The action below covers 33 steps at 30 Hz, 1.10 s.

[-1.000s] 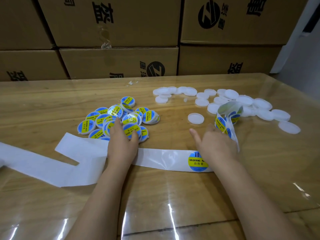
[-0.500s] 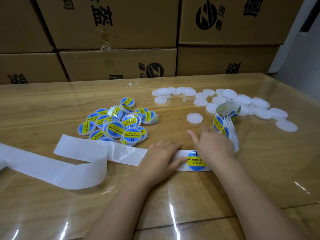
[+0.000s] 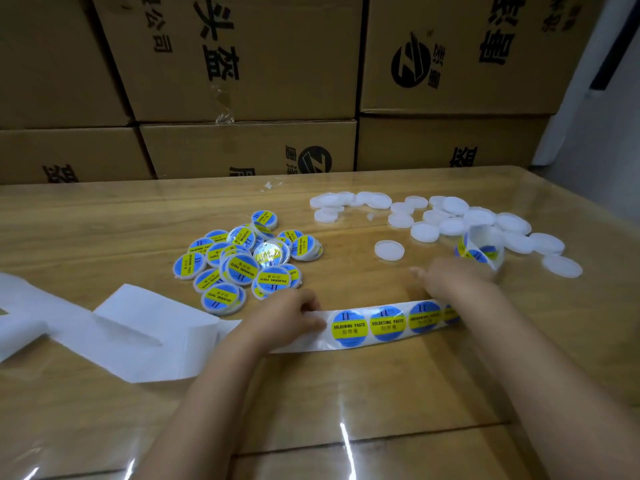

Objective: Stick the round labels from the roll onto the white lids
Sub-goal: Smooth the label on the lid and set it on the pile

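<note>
So half a second on, way more of the label strip (image 3: 388,323) is pulled out across the tabletop (image 3: 381,393): three full round labels (image 3: 348,328) show now plus the edge of a fourth, where before there was just one. The left hand (image 3: 284,318) was lying flat on the strip. Now its fingers (image 3: 310,306) are curled and pinching the bare end just left of the first label. The right hand (image 3: 453,280) is over the strip's other end, right by the roll (image 3: 485,249), but it's blurry, so I can't tell what its fingers are doing. The roll sits among the white lids (image 3: 453,226), and one lid (image 3: 389,250) lies apart, nearer the middle. The finished labelled lids (image 3: 239,268) are in the same pile, with empty backing paper (image 3: 145,334) trailing off left.
</note>
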Each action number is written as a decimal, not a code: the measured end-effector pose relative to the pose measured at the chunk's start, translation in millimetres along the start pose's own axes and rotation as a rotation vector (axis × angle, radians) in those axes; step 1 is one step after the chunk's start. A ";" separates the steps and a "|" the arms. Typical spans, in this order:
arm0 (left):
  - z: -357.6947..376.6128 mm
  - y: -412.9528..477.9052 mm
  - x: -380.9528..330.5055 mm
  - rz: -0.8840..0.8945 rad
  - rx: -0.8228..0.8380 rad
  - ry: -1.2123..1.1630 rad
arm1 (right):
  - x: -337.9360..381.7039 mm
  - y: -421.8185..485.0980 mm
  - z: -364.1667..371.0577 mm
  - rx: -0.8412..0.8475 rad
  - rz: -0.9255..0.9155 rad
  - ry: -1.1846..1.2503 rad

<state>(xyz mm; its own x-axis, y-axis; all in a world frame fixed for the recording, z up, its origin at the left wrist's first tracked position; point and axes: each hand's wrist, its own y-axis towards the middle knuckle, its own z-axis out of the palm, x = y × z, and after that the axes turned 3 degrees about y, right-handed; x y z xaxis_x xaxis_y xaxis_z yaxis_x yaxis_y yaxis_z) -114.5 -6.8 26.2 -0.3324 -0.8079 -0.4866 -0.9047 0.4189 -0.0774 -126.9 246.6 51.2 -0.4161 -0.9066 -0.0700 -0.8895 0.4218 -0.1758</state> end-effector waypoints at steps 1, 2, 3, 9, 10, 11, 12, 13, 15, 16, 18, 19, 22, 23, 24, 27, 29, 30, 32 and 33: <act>-0.7 -0.8 0.5 -0.012 -0.006 0.013 | -3.2 2.1 -1.0 -0.017 0.001 -0.012; 0.6 -0.5 -0.4 -0.015 -0.018 0.037 | -4.7 4.0 -2.3 -0.039 -0.006 -0.016; 3.1 0.7 -3.0 -0.011 -0.042 0.067 | -4.6 5.1 -4.5 -0.065 -0.020 -0.008; 23.7 16.6 -21.9 0.097 -0.240 0.309 | 26.8 13.7 -18.0 -0.208 -0.210 -0.119; 27.0 18.7 -23.0 0.124 -0.266 0.374 | 34.0 16.8 -17.3 -0.175 -0.229 -0.125; 30.1 19.6 -23.8 0.146 -0.285 0.418 | 39.1 21.0 -14.7 -0.145 -0.249 -0.123; 33.0 20.1 -24.6 0.162 -0.304 0.427 | 43.4 25.1 -12.1 -0.131 -0.265 -0.123; 36.1 20.6 -25.7 0.178 -0.323 0.393 | 46.0 28.9 -9.4 -0.129 -0.271 -0.129; 42.5 22.2 -27.8 0.220 -0.356 0.192 | 49.2 35.4 -5.3 -0.131 -0.262 -0.159; 45.2 22.8 -28.9 0.234 -0.348 0.039 | 49.6 37.7 -3.8 -0.127 -0.257 -0.167; 49.6 23.3 -29.0 0.242 -0.278 -0.228 | 49.7 39.0 -2.5 -0.127 -0.273 -0.157; 51.0 22.8 -28.5 0.254 -0.248 -0.274 | 49.3 38.3 -2.3 -0.146 -0.304 -0.150; 50.0 22.7 -22.1 0.279 -0.201 -0.270 | 48.1 27.2 -6.6 -0.239 -0.406 -0.006; 47.9 23.0 -18.2 0.275 -0.212 -0.251 | 48.0 20.5 -9.2 -0.262 -0.427 0.124; 45.4 22.9 -13.7 0.268 -0.241 -0.216 | 47.8 12.3 -11.1 -0.279 -0.443 0.277; 37.4 22.1 1.4 0.226 -0.378 -0.060 | 46.2 -13.9 -10.2 -0.317 -0.497 0.702; 33.7 22.2 7.8 0.163 -0.471 0.017 | 46.3 -29.0 -2.6 -0.347 -0.551 0.944; 33.0 22.7 7.8 0.122 -0.523 0.036 | 47.5 -35.5 1.9 -0.353 -0.577 1.057; 33.0 23.5 2.1 0.081 -0.618 -0.023 | 50.5 -44.6 10.5 -0.347 -0.623 1.233; 32.7 22.8 -2.6 0.092 -0.659 -0.128 | 52.1 -47.2 13.8 -0.341 -0.635 1.296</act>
<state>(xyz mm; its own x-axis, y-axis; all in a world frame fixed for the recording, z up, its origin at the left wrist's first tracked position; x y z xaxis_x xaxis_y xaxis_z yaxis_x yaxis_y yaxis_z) -125.6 18.5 -2.7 -0.4180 -0.7089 -0.5681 -0.8614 0.1106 0.4958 -103.9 179.3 42.4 0.3383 -0.3719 0.8644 -0.9068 0.1169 0.4051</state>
